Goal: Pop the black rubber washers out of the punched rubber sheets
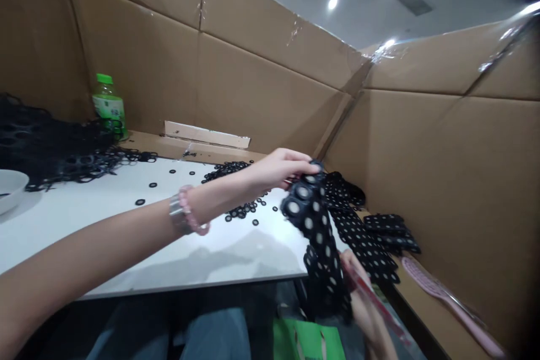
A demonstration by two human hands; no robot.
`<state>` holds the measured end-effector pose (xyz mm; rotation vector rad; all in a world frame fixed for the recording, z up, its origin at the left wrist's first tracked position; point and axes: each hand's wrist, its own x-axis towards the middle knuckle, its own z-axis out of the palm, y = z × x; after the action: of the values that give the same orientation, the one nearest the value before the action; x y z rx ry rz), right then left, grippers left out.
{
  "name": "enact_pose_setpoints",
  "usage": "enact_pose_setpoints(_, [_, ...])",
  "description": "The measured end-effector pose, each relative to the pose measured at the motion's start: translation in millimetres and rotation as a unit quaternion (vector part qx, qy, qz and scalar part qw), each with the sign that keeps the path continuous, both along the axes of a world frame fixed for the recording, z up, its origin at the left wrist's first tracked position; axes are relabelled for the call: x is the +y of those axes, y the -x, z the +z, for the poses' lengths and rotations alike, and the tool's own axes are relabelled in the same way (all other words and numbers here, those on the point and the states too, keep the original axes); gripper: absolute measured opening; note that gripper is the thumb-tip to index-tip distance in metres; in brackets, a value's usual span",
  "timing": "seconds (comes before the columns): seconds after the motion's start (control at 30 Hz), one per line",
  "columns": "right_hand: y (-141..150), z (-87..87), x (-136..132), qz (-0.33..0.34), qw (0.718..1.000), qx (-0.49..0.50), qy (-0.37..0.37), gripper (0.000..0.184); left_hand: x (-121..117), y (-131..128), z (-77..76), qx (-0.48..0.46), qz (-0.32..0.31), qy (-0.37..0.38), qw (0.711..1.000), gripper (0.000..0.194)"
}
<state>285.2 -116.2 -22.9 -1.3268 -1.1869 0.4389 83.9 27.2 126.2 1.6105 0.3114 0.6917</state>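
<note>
My left hand [283,170] is closed on the upper end of a black rubber sheet [318,225] full of round holes, which hangs down past the table's right front edge. Low beside the sheet, my right hand [358,278] is closed round a slim red tool [379,306], blurred, its working end hidden behind the sheet. Small black rubber rings [242,211] lie in a heap and scattered on the white table [185,259] beyond my left forearm. More perforated black sheets [358,236] are spread at the right.
Cardboard walls [261,84] enclose the table. Tangled black scrap [46,140], a green-capped bottle [109,107] and a white bowl [12,188] stand left. A pink brush-like object [447,298] lies right. A green bag [307,340] is below the table.
</note>
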Motion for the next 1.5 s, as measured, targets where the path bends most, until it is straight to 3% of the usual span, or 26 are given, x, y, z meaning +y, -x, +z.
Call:
enact_pose_setpoints(0.1, [-6,20.3,26,0.078,0.993,-0.076,0.036,0.032,18,44,-27.7,0.042,0.090,0.031,0.995,0.025])
enact_pose_setpoints(0.2, [8,26.6,56,0.104,0.990,-0.085,0.044,0.031,35,93,-83.4,0.125,0.143,0.042,0.981,0.030])
enact_pose_setpoints(0.33, [63,18.6,88,0.177,0.983,0.019,0.052,0.039,49,148,-156.5,0.258,0.187,0.012,0.948,0.038])
enact_pose_setpoints(0.43, [119,13.6,114,0.239,0.961,0.133,0.035,0.039,52,168,-179.0,0.248,0.194,0.043,0.948,0.038])
enact_pose_setpoints(0.5, [154,8.3,139,0.241,0.945,0.219,0.007,0.028,54,170,-181.0,0.238,0.188,0.044,0.952,0.040])
enact_pose_setpoints(0.57, [181,-2.3,165,0.207,0.942,0.265,0.023,0.029,57,167,-180.0,0.251,0.182,0.030,0.950,0.041])
enact_pose_setpoints(0.63, [199,-17.7,187,0.153,0.947,0.279,0.043,0.036,62,164,-180.2,0.267,0.185,0.008,0.946,0.040])
enact_pose_setpoints(0.73, [211,-40.5,202,0.145,0.951,0.266,0.058,0.035,71,162,-183.6,0.276,0.202,-0.029,0.939,0.033])
enact_pose_setpoints(0.83, [213,-51.4,198,0.169,0.954,0.238,0.075,0.032,78,165,-186.6,0.281,0.193,-0.029,0.940,0.028])
enact_pose_setpoints(1.07, [215,-47.5,189,0.165,0.975,0.111,0.101,0.028,84,173,-186.5,0.277,0.170,0.005,0.946,0.031])
enact_pose_setpoints(1.23, [210,-49.4,192,0.131,0.976,0.146,0.096,0.026,82,172,-184.3,0.285,0.162,-0.001,0.945,0.031])
enact_pose_setpoints(1.33, [199,-49.9,192,0.097,0.970,0.208,0.082,0.029,79,172,-184.1,0.299,0.167,-0.038,0.939,0.027])
enact_pose_setpoints(1.5, [188,-48.3,186,0.167,0.963,0.169,0.124,0.031,75,165,-180.2,0.328,0.188,-0.159,0.912,0.021])
